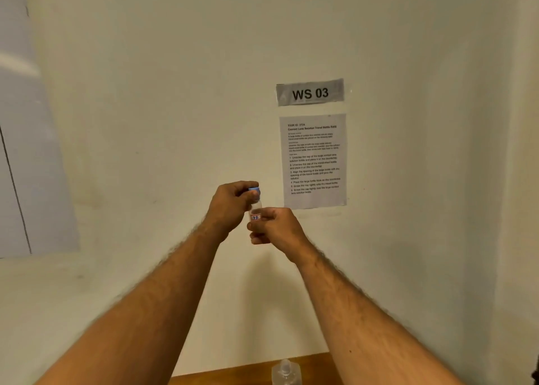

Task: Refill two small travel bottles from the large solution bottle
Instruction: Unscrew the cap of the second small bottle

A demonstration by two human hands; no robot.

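While right hand [277, 227] holds travel bottle [255, 209], left hand [230, 206] grips cap [254, 189].

Left arm: bare forearm rising from the lower left of the frame to centre. Left hand [230, 206]: raised, fingers curled, pinching the blue round cap [254, 190] atop a small clear plastic travel bottle [255, 213].

Right arm: bare forearm rising from the lower right to centre. Right hand [275, 227]: just right of and below the left, fingers curled round the bottle's lower body, holding it upright.
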